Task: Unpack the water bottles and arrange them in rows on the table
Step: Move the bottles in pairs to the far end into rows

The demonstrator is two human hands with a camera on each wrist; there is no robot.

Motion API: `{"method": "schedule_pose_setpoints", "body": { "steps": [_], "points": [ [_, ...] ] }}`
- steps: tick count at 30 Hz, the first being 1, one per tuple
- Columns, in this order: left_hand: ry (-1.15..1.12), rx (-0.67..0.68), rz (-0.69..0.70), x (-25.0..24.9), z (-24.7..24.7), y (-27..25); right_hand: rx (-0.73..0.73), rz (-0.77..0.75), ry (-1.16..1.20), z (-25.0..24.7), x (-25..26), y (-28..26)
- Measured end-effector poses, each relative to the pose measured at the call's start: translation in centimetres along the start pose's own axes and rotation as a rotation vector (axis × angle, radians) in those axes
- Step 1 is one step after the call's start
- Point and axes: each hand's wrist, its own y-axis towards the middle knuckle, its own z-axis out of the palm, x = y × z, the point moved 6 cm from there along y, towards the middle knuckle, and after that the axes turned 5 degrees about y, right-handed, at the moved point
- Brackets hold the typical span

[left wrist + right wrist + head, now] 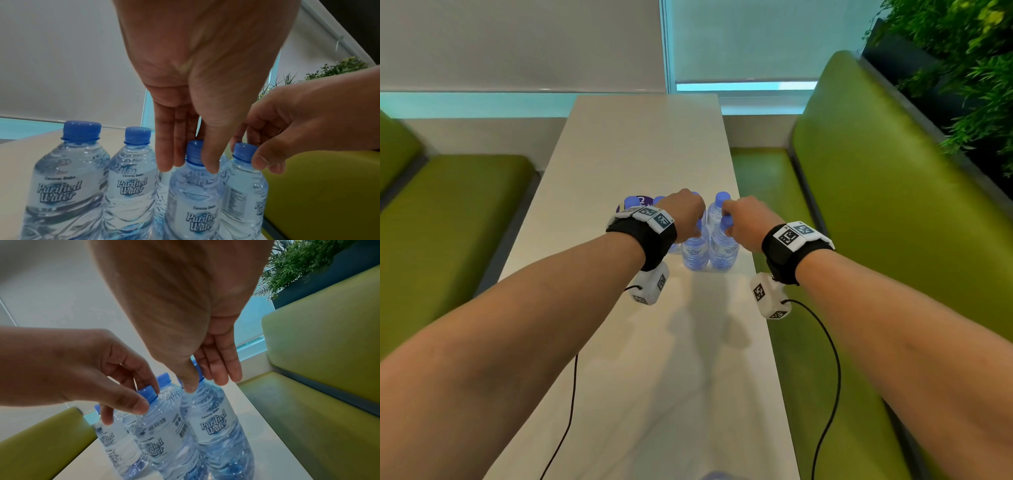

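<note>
Several clear water bottles with blue caps stand grouped near the right edge of the white table [640, 144]. My left hand [697, 222] [189, 162] reaches down and pinches the cap of the front left bottle [694, 251] [195, 194] between thumb and fingers. My right hand [727, 222] [203, 382] pinches the cap of the front right bottle [723, 251] [213, 423], which touches the first. Both bottles are upright with their bases at the table top. More bottles [68, 178] stand to the left; my left wrist partly hides them in the head view.
A purple printed patch [645, 200] shows among the caps behind my left wrist. Green benches [455, 212] [887, 205] flank the table, with plants [969, 68] behind the right one. The table's right edge runs close beside the front right bottle. Camera cables hang from both wrists.
</note>
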Motion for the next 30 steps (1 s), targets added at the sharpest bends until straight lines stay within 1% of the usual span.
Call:
{"method": "schedule_pose_setpoints", "body": {
  "steps": [9, 17, 24, 30],
  "points": [
    [-0.019, -0.011, -0.021, 0.49, -0.08, -0.35, 0.003, 0.004, 0.038, 0.53, 0.21, 0.23],
    [-0.077, -0.027, -0.018, 0.51, -0.23, -0.64, 0.055, 0.028, 0.007, 0.39, -0.09, 0.19],
    [-0.109, -0.066, 0.012, 0.11, -0.06, -0.60, 0.054, 0.024, -0.007, 0.05, -0.39, 0.24],
    [-0.083, -0.051, 0.017, 0.15, -0.20, -0.70, 0.039, 0.030, 0.038, 0.34, -0.28, 0.30]
  ]
}}
